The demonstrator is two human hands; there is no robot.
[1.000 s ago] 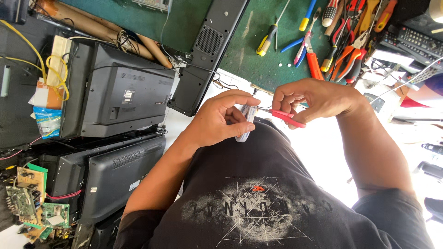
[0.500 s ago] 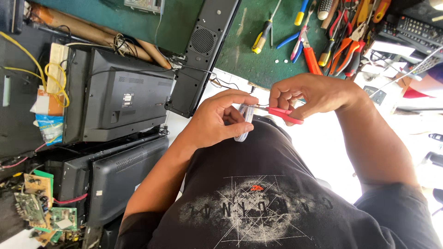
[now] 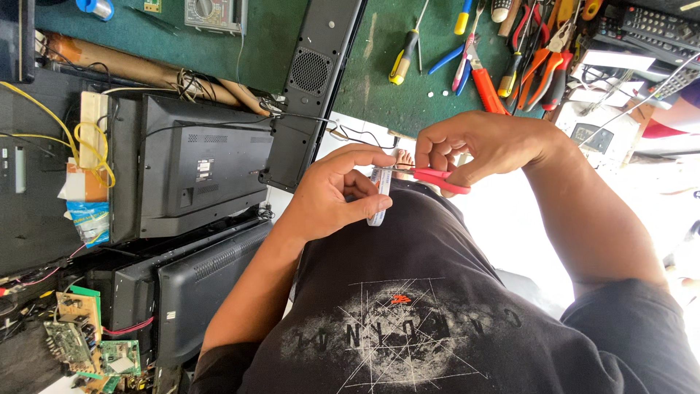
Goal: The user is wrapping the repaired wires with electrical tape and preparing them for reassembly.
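My left hand (image 3: pixel 332 193) pinches a short white flat strip (image 3: pixel 379 201), like a ribbon cable, upright between thumb and fingers over my black shirt. My right hand (image 3: pixel 477 142) holds small red-handled scissors (image 3: pixel 437 179), whose blades reach the upper end of the strip. Both hands meet in front of my chest, just below the edge of the green workbench mat (image 3: pixel 394 91).
A black speaker bar (image 3: pixel 310 87) lies across the mat. Screwdrivers (image 3: pixel 405 55), pliers and cutters (image 3: pixel 539 66) lie at the top right. Black monitors (image 3: pixel 197 164) stand back-out on the left, with circuit boards (image 3: pixel 80 335) at the bottom left and remote controls (image 3: pixel 649 29) at the far right.
Both hands stay together on the strip and scissors. The view has shifted slightly; nothing was picked up or let go.
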